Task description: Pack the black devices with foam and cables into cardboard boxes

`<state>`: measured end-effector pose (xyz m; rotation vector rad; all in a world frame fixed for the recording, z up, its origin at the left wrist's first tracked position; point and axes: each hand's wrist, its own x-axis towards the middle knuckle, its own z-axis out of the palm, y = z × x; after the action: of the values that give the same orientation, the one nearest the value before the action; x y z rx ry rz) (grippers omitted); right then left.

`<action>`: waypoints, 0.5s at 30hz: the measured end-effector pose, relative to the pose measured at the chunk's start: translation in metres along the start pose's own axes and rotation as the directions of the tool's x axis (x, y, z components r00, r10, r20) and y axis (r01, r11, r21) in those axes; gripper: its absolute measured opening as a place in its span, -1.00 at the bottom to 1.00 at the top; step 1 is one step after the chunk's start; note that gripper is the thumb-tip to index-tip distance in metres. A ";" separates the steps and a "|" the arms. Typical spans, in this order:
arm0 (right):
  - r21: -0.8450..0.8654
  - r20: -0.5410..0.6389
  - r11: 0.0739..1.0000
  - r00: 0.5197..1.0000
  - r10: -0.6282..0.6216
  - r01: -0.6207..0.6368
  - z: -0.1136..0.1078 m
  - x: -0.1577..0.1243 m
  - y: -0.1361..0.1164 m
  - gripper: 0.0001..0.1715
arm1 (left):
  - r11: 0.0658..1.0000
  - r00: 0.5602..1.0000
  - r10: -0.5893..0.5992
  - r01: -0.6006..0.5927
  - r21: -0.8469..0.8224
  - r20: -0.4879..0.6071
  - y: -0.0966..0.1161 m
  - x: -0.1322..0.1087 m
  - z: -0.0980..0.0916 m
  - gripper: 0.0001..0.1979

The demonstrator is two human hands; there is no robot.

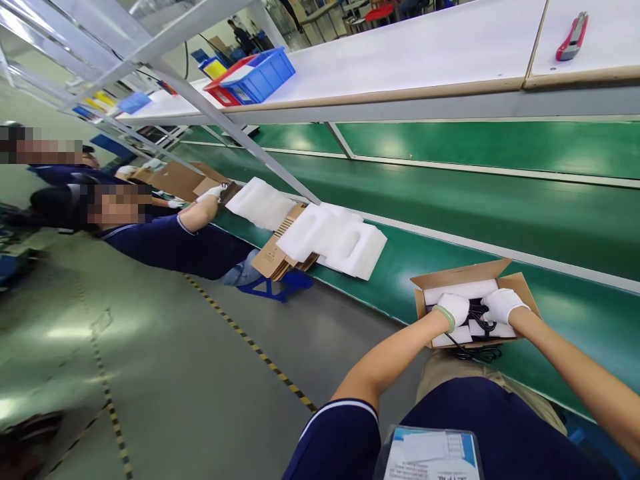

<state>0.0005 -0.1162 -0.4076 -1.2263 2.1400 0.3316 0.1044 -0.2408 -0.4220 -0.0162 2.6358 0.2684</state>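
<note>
From my end, left to right: co-worker [175,248] has a gloved hand at a brown box [176,179]. Then white foam pieces [345,233], some lying over flat cardboard [273,259]. Open carton [526,295] sits on the green surface [585,333]. My gloved left hand [454,311] is inside it, black cable [481,320] between it and my gloved right hand [501,305]. Hands slightly apart, both at the cable; can't tell if either grips it. Utility knife [573,37] on upper shelf, far right.

Open brown cardboard box [467,272], flaps splayed, on green worktop [580,313]; white foam [470,289] and looped black cable [484,325] inside, cable bundle [479,353] just outside.
</note>
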 end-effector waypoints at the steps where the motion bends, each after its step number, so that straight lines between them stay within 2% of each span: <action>1: -0.005 -0.014 1.000 1.000 0.006 -0.006 0.002 -0.004 0.000 -0.62 | 1.000 1.000 -0.012 0.012 -0.011 -0.001 -0.001 0.002 0.002 -0.76; 6: 0.024 -0.190 0.992 0.973 0.129 -0.127 0.023 -0.043 -0.006 -0.57 | 0.997 0.998 -0.061 0.060 -0.047 -0.031 0.001 0.002 0.009 -0.67; 7: 0.066 -0.176 0.985 0.970 0.169 -0.160 0.028 -0.049 -0.008 -0.56 | 0.997 0.997 -0.059 0.056 -0.046 -0.054 0.002 0.001 0.009 -0.66; 9: 0.178 -0.077 0.962 0.971 0.225 -0.209 0.036 -0.053 -0.012 -0.57 | 0.999 0.991 -0.047 0.043 -0.032 -0.129 0.005 -0.003 0.008 -0.64; 11: 0.278 -0.001 0.936 0.974 0.226 -0.217 0.042 -0.053 -0.014 -0.60 | 1.000 0.969 -0.017 0.014 -0.013 -0.245 0.008 -0.011 0.006 -0.62; 13: 0.303 -0.018 0.935 0.980 0.197 -0.182 0.045 -0.052 -0.013 -0.62 | 0.996 0.938 0.092 -0.091 0.019 -0.334 0.012 -0.022 0.003 -0.67; 15: 0.258 -0.066 0.956 0.985 0.162 -0.140 0.046 -0.052 -0.006 -0.61 | 0.948 0.894 0.317 -0.310 0.073 -0.318 0.018 -0.034 0.001 -0.76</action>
<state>0.0428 -0.0605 -0.4090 -0.9504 2.2750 0.0665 0.1335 -0.2241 -0.4038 0.4110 2.9657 0.3757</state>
